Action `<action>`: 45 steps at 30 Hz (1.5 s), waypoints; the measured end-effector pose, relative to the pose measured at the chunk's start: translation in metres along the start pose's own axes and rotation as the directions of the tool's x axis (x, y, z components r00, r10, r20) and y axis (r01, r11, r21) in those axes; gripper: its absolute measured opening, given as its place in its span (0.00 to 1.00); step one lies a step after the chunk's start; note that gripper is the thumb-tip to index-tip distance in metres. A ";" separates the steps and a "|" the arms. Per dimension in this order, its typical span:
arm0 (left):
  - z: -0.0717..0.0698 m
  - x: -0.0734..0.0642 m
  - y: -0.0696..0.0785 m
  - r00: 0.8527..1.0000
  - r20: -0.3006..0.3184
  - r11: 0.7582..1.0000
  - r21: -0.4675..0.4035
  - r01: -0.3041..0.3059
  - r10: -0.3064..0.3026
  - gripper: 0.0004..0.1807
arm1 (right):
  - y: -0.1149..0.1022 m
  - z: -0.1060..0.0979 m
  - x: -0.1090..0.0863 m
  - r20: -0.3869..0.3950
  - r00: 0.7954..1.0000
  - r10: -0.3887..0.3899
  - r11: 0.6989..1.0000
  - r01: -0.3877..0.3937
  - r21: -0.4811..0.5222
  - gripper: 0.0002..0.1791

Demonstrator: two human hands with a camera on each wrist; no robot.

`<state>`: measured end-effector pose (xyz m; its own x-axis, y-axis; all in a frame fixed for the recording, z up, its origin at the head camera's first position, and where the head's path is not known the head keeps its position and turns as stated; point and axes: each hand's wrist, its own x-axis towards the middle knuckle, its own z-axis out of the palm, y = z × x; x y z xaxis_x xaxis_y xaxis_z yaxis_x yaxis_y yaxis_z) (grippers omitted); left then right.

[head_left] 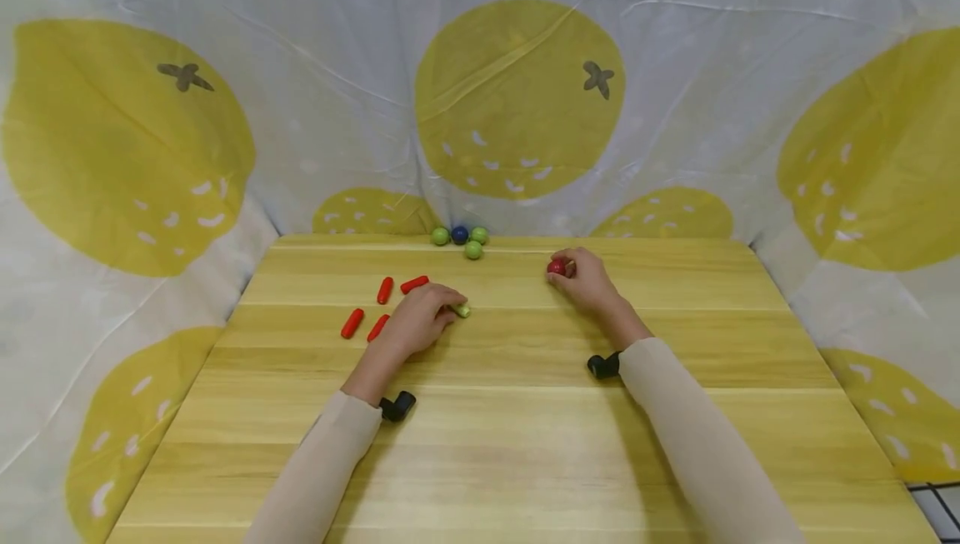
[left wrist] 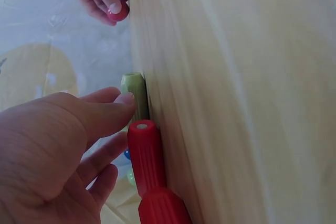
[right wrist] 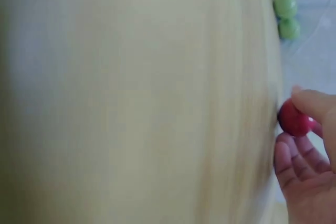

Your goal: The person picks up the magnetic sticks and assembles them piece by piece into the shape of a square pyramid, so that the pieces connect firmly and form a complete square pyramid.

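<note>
My left hand (head_left: 420, 319) pinches a pale green ribbed cylinder (left wrist: 135, 85) between thumb and fingers, low over the wooden tabletop. Only one end of that cylinder shows in the head view, past the fingertips. Several red ribbed cylinders (head_left: 385, 290) lie just left of this hand, one partly hidden behind it. Farther right, my right hand (head_left: 588, 277) holds a dark red ball (right wrist: 294, 118) by thumb and fingertips, close to the table surface toward its far side.
Along the far edge of the wooden table (head_left: 510, 461), three green balls (head_left: 473, 250) and a blue ball (head_left: 460, 235) sit grouped together. A white curtain (head_left: 337, 69) printed with large lemons hangs behind and at both sides. Each wrist wears a black camera (head_left: 398, 406).
</note>
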<state>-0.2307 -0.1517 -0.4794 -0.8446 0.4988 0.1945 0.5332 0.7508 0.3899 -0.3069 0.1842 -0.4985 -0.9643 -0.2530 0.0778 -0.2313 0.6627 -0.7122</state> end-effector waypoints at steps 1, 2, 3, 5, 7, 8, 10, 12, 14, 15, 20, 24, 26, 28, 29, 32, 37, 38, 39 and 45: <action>0.001 0.001 0.000 1.000 0.002 1.000 0.009 0.013 -0.013 0.17 | -0.001 0.000 -0.004 0.009 1.000 -0.016 1.000 0.016 -0.008 0.25; 0.001 0.003 0.000 1.000 0.006 1.000 0.015 0.027 -0.027 0.17 | -0.001 0.000 -0.007 0.016 0.999 -0.032 0.999 0.032 -0.014 0.24; 0.001 0.004 0.000 0.999 0.008 0.999 0.018 0.040 -0.040 0.17 | -0.002 0.001 -0.011 0.023 0.999 -0.045 0.999 0.046 -0.017 0.23; 0.003 0.006 -0.001 0.998 0.013 0.998 0.021 0.060 -0.061 0.17 | -0.003 0.002 -0.018 0.038 0.997 -0.063 0.998 0.064 -0.009 0.23; 0.004 0.008 -0.002 0.997 0.021 0.997 0.022 0.074 -0.075 0.16 | -0.005 0.003 -0.026 0.051 0.996 -0.070 0.998 0.069 0.006 0.22; 0.005 0.009 -0.002 0.997 0.024 0.997 0.024 0.076 -0.076 0.16 | -0.005 0.004 -0.029 0.055 0.996 -0.069 0.998 0.068 0.016 0.22; 0.007 0.010 -0.003 0.996 0.032 0.996 0.023 0.082 -0.083 0.15 | -0.006 0.006 -0.036 0.060 0.995 -0.074 0.997 0.072 0.037 0.22; 0.008 0.010 -0.003 0.996 0.032 0.996 0.023 0.080 -0.081 0.14 | -0.005 0.009 -0.042 0.061 0.995 -0.073 0.996 0.069 0.064 0.22; 0.009 0.011 -0.003 0.997 0.028 0.997 0.018 0.076 -0.076 0.13 | -0.005 0.011 -0.048 0.060 0.996 -0.062 0.993 0.056 0.106 0.21; 0.010 0.011 -0.003 0.997 0.030 0.997 0.011 0.077 -0.077 0.13 | -0.005 0.012 -0.051 0.061 0.997 -0.057 0.991 0.049 0.127 0.21; 0.012 0.012 0.002 0.998 0.035 0.998 -0.034 0.047 -0.046 0.13 | -0.005 0.020 -0.066 0.049 0.998 -0.035 0.966 0.021 0.257 0.21; 0.013 0.013 0.009 1.000 0.024 0.996 -0.084 0.007 -0.005 0.13 | -0.008 0.029 -0.073 0.040 0.998 -0.050 0.943 0.034 0.332 0.21; 0.014 0.014 0.013 1.000 0.012 0.994 -0.108 -0.006 0.008 0.14 | -0.010 0.033 -0.075 0.033 0.997 -0.064 0.936 0.048 0.350 0.20; 0.015 0.014 0.018 1.000 0.002 0.990 -0.139 -0.010 0.011 0.14 | -0.013 0.036 -0.076 0.025 0.997 -0.079 0.930 0.064 0.362 0.20; 0.016 0.014 0.020 1.000 0.000 0.988 -0.153 -0.009 0.009 0.14 | -0.014 0.037 -0.076 0.020 0.996 -0.086 0.928 0.072 0.365 0.20; 0.019 0.014 0.026 1.000 -0.001 0.981 -0.196 0.006 -0.006 0.14 | -0.017 0.041 -0.076 0.013 0.996 -0.089 0.920 0.077 0.384 0.20; 0.024 0.016 0.037 1.000 0.002 0.972 -0.236 0.001 -0.001 0.14 | -0.024 0.047 -0.077 0.018 0.995 -0.099 0.896 0.081 0.438 0.20; 0.025 0.016 0.039 1.000 0.005 0.971 -0.239 -0.003 0.004 0.14 | -0.025 0.048 -0.077 0.021 0.994 -0.105 0.893 0.085 0.443 0.20; 0.026 0.017 0.040 1.000 0.008 0.971 -0.240 -0.005 0.007 0.14 | -0.026 0.049 -0.077 0.023 0.994 -0.106 0.892 0.085 0.444 0.20; 0.031 0.017 0.044 1.000 0.014 0.970 -0.242 -0.005 0.009 0.14 | -0.028 0.052 -0.080 0.027 0.993 -0.112 0.895 0.089 0.437 0.19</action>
<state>-0.2203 -0.0967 -0.4863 -0.8392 0.5113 0.1853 0.5099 0.6213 0.5950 -0.2169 0.1489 -0.5207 -0.9286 -0.3447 0.1376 -0.2363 0.2632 -0.9354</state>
